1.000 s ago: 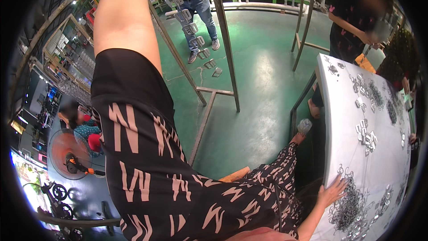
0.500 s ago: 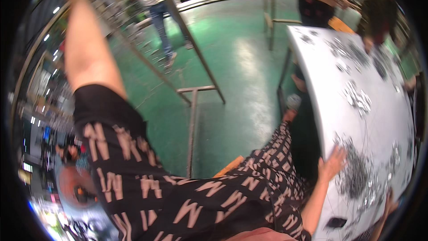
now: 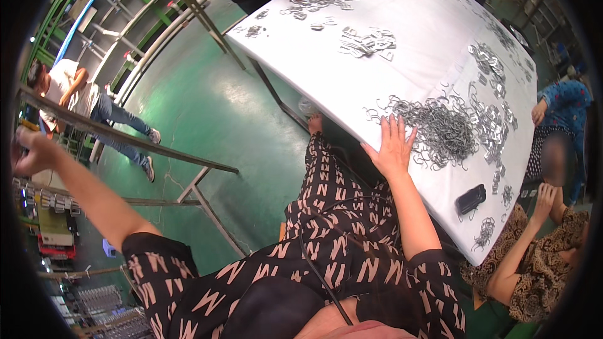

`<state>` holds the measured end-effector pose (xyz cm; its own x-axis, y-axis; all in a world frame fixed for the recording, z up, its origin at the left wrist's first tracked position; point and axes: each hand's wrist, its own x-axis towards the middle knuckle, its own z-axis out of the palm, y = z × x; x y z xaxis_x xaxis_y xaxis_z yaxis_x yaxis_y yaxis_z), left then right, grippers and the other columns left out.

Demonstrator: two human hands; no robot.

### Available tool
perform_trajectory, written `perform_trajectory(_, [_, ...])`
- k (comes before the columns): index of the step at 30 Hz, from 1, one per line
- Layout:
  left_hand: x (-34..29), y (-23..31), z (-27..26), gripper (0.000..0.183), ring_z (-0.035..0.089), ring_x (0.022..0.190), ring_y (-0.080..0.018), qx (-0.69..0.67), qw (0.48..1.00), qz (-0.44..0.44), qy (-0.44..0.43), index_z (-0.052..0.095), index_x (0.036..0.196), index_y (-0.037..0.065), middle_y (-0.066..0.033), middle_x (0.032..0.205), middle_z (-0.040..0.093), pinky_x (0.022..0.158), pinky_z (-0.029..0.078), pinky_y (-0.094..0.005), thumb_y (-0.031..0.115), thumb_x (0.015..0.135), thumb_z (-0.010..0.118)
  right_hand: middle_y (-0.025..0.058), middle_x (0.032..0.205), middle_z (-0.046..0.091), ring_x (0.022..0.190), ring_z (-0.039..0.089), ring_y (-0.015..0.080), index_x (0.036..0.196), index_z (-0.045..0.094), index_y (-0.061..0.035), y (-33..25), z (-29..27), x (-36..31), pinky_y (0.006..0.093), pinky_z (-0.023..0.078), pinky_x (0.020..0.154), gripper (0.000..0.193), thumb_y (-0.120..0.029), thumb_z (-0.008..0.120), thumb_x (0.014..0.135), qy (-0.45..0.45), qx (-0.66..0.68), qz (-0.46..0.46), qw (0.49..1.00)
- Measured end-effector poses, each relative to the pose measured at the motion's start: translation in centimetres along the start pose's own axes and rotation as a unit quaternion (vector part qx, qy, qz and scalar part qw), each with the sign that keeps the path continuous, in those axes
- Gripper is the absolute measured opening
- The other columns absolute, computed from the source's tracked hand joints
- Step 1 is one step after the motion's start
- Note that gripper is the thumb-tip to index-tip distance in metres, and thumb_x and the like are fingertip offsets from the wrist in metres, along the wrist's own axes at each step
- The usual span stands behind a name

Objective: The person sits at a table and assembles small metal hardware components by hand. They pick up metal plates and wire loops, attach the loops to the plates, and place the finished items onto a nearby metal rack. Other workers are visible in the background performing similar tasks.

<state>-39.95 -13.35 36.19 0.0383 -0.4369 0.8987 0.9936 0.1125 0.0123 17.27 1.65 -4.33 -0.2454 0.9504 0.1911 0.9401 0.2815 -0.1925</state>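
Table [image 3: 304, 53] leftward in view, splayed right hand [image 3: 392, 149] beside hooks [image 3: 447, 132]

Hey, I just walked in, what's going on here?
The camera wearer's right hand lies flat, fingers spread, on a white table beside a pile of grey metal hooks. The left hand is stretched out near a metal frame; whether it holds anything is unclear. Flat metal loops lie farther up the table, a black object lies nearer, and several other people are around it.
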Motion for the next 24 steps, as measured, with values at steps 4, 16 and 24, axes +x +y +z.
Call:
perform_trajectory(4, [-15.1, 12.6, 3.1, 0.025, 0.064, 0.089, -0.0205, -0.166, 0.928, -0.052, -0.330, 0.064, 0.103, -0.008, -0.0105, 0.103, 0.065, 0.081, 0.050, -0.0296, -0.008, 0.079, 0.057, 0.0172, 0.143, 0.040, 0.139, 0.026, 0.0342, 0.139, 0.040, -0.0056, 1.1, -0.1, -0.6, 0.0613, 0.004, 0.112, 0.074, -0.057, 0.051, 0.088, 0.064, 0.023, 0.019, 0.998])
perform_trajectory(16, [-43.4, 48.1, 1.1, 0.040, 0.054, 0.111, -0.0333, -0.537, 0.504, -0.027, -0.676, 0.065, 0.114, 0.010, -0.0149, 0.120, 0.058, 0.094, 0.046, -0.0394, 0.022, 0.076, 0.073, 0.0192, 0.136, 0.044, 0.130, 0.038, 0.0365, 0.137, 0.036, 0.0017, 3.6, 0.3, -1.7, 0.0559, 0.013, 0.111, 0.053, -0.032, 0.042, 0.096, 0.324, 0.255, 0.145, 0.900])
perform_trajectory(24, [-45.1, 48.8, 4.4, 0.021, 0.059, 0.089, -0.0328, -0.475, 0.454, -0.061, -0.751, 0.062, 0.090, 0.004, -0.0138, 0.089, 0.061, 0.078, 0.050, -0.0408, 0.002, 0.069, 0.060, 0.0190, 0.137, 0.042, 0.129, 0.038, 0.0368, 0.138, 0.033, 0.0023, 3.9, 0.7, -1.3, 0.0566, 0.014, 0.112, 0.053, -0.033, 0.041, 0.098, 0.328, 0.259, 0.177, 0.891])
